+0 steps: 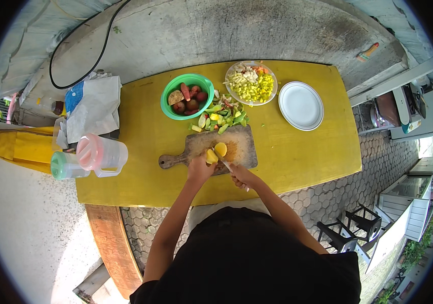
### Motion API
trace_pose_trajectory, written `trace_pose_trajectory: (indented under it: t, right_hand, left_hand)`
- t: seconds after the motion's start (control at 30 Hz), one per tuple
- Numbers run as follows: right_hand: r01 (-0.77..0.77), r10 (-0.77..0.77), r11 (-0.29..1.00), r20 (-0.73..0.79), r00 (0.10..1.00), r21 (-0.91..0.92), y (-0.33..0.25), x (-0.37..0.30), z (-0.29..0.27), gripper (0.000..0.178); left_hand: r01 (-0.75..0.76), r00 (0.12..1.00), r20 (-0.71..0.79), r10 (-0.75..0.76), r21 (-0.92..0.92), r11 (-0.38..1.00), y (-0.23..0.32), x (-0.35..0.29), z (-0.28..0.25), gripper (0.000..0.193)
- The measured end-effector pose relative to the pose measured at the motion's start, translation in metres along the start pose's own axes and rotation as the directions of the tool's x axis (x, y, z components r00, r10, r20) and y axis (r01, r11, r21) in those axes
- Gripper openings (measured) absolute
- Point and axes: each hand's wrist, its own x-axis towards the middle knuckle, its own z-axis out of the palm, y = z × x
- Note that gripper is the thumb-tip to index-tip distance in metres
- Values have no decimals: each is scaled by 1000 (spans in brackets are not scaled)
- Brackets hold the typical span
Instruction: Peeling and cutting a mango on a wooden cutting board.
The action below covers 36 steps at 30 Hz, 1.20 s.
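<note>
My left hand (201, 169) is closed on a yellow peeled piece of fruit or vegetable (211, 156), pressing it to the wooden cutting board (246, 144). In my right hand (243, 178) is a knife (224, 161), its blade between that piece and a second yellow piece (220, 149) with a flat cut face. The exact kind of produce cannot be told. Wet orange-brown stains mark the board, whose handle points left. Just beyond it lies a heap of green and yellowish peelings (231, 112).
A green bowl (164, 104) holds reddish-brown produce. Diced yellow and pale pieces (254, 86) fill a plate behind the peelings. A bare white plate (301, 105) sits to the right. Pink-lidded (111, 156) and green-lidded pitchers (64, 165) stand left. A concrete wall (201, 35) borders the yellow table (313, 152).
</note>
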Motion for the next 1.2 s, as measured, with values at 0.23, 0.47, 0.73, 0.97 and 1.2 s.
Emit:
trace_pose_trajectory:
  t: [0.23, 0.47, 0.73, 0.97, 1.2]
  right_hand:
    - [211, -617, 612, -293, 730, -762, 19, -15, 36, 54]
    - [201, -417, 764, -233, 878, -613, -9, -30, 26, 56]
    - [87, -460, 738, -404, 791, -669, 3, -30, 30, 59]
    - [8, -401, 715, -400, 824, -699, -13, -47, 40, 58]
    - [17, -400, 747, -428, 811, -665, -13, -46, 36, 58]
  left_hand:
    - [-5, 995, -96, -16, -213, 977, -1, -3, 5, 56]
    - [-18, 997, -80, 17, -21, 1000, 8, 2, 8, 58]
    - [-296, 946, -164, 279, -85, 952, -4, 6, 3, 72]
    - [123, 937, -273, -220, -332, 935, 19, -4, 17, 62]
    - [205, 954, -182, -236, -175, 963, 19, 11, 10, 47]
